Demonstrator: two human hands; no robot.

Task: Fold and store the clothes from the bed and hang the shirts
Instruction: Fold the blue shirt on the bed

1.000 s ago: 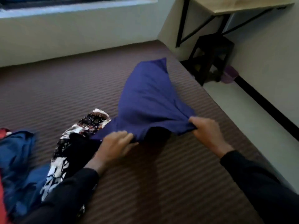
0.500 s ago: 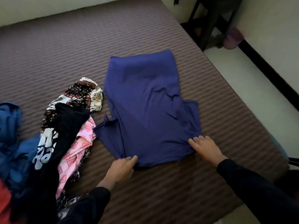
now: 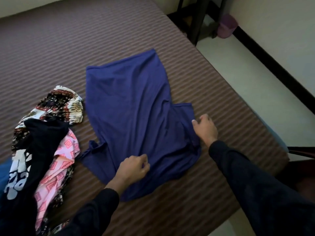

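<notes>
1. Blue shirt (image 3: 134,116) lies spread almost flat on the striped brown bed (image 3: 71,48), its hem toward the far side and its sleeves toward the near side.
2. The left hand (image 3: 132,169) rests on the near middle of the shirt, fingers curled and seemingly pinching a fold of the fabric, though the grip is hard to make out.
3. The right hand (image 3: 205,128) sits at the shirt's right sleeve edge, fingers bent down and gathering the cloth there.
4. Both arms wear dark sleeves (image 3: 255,193).
5. Left of the shirt, a heap of clothes lies on the bed: a patterned dark-and-cream garment (image 3: 59,104) at the far end, a black garment with white print (image 3: 30,154) over it, and a pink patterned cloth (image 3: 58,166) just beside the shirt's left sleeve.
6. At the far right, on the pale floor (image 3: 247,70) beyond the bed, a purple bin (image 3: 227,28) stands beside dark furniture legs (image 3: 197,19).
</notes>
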